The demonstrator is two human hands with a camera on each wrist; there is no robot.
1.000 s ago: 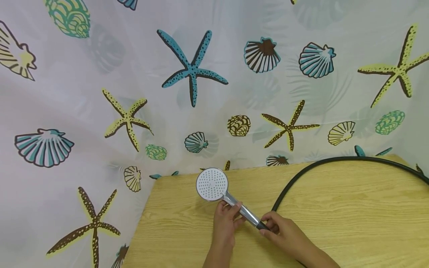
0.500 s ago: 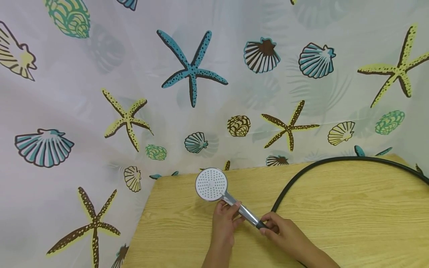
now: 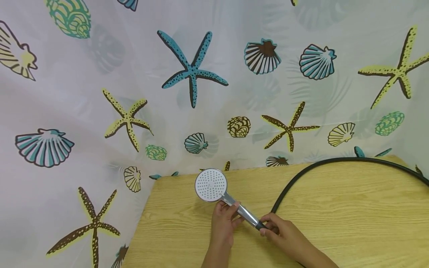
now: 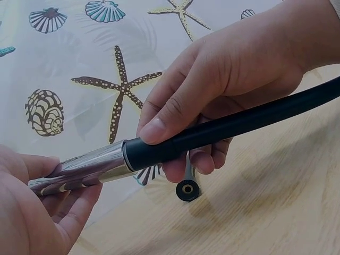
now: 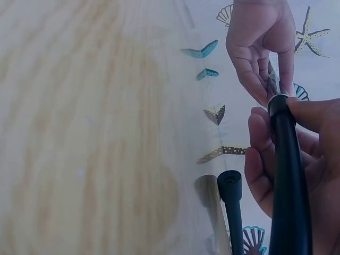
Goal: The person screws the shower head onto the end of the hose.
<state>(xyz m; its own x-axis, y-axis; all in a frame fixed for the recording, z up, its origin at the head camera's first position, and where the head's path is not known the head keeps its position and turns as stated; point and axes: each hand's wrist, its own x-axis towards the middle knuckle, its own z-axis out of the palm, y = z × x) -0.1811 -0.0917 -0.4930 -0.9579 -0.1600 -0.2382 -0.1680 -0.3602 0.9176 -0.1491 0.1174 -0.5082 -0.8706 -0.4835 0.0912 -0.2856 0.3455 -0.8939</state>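
Observation:
My left hand (image 3: 222,225) holds the chrome handle (image 3: 247,215) of a hand shower (image 3: 211,185), fingers beneath and thumb on top. Its round white spray face, dotted with nozzles, points up toward the head camera. At the handle's lower end, my right hand (image 3: 283,232) pinches the black collar of a hose (image 4: 223,133) between thumb and fingers. In the left wrist view the collar (image 4: 151,153) sits flush against the chrome rim. The right wrist view looks along the thick black hose (image 5: 287,175) toward both hands.
A light wooden table (image 3: 352,212) lies beneath the hands. The hose (image 3: 338,159) arcs over its back part and leaves at the right. A loose black hose end (image 4: 187,190) with a brass-coloured centre shows beyond the right hand. Behind hangs a curtain (image 3: 228,93) printed with starfish and shells.
The hand shower has drifted very slightly left, along with both hands. Both grips look the same as before, and the hose arc keeps its shape.

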